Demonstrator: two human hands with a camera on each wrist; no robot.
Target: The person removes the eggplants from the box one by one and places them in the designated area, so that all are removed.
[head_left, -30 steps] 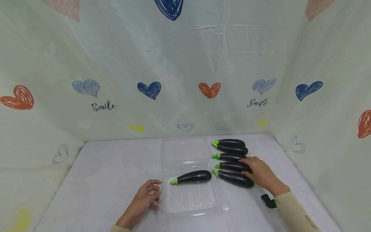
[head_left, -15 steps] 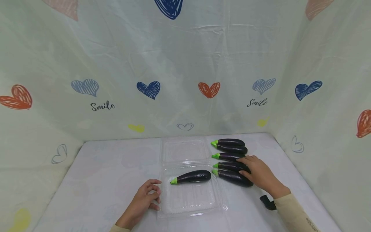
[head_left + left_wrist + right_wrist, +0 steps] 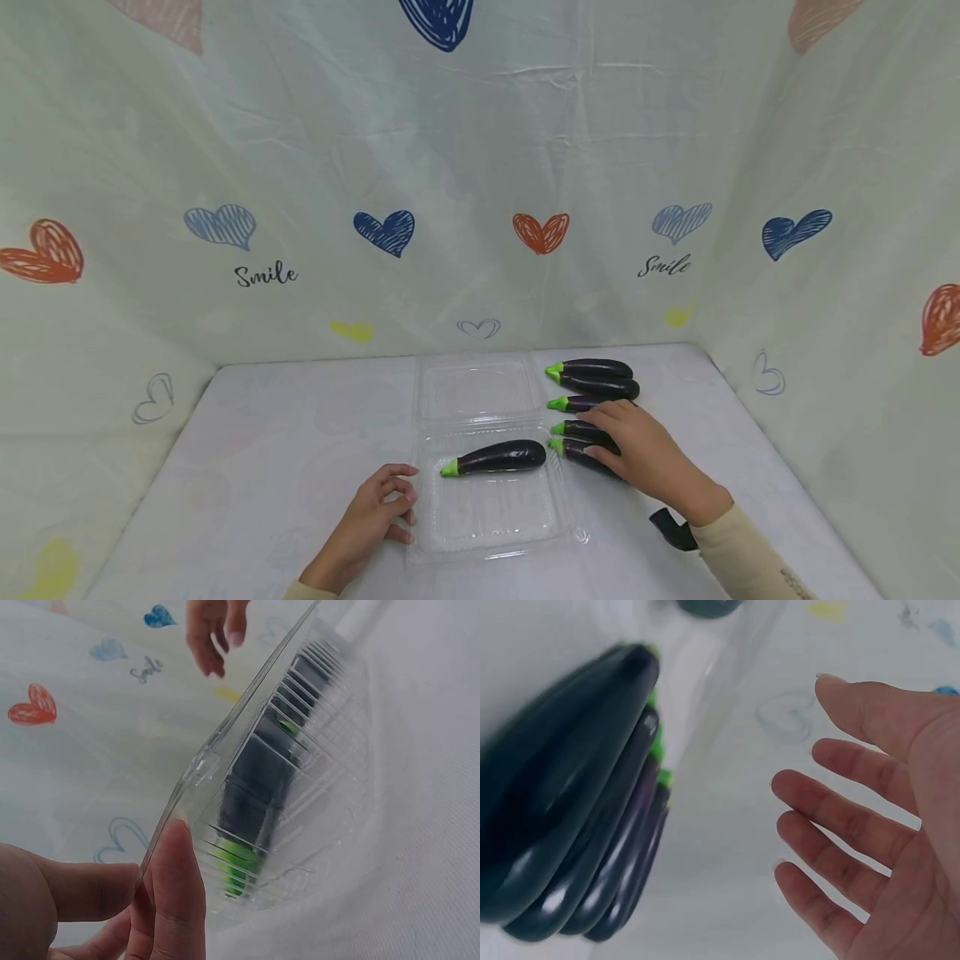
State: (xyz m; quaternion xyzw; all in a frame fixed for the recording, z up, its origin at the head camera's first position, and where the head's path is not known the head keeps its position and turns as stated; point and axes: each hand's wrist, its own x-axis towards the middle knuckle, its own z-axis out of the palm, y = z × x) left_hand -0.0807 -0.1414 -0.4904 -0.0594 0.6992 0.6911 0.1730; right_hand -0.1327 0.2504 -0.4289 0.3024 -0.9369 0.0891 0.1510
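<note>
A clear hinged plastic container (image 3: 495, 529) lies open in the middle of the table, its lid (image 3: 480, 392) folded back. One dark purple eggplant (image 3: 502, 457) with a green stem end lies in its base. My left hand (image 3: 371, 512) pinches the container's left rim between thumb and fingers, plainly seen in the left wrist view. My right hand (image 3: 652, 454) hovers over the row of eggplants (image 3: 600, 387) to the container's right and partly hides several in the head view. In the right wrist view its fingers (image 3: 840, 810) are spread, apart from the eggplants, holding nothing.
A small black curved object (image 3: 673, 529) lies beside the right sleeve, partly covered by it. A pale curtain (image 3: 465, 167) printed with hearts encloses the white table (image 3: 315, 433) at the back and sides.
My right hand has moved left over the eggplant row and covers more of the nearer ones. One eggplant in the row shifted slightly left earlier on. My left hand stays put.
</note>
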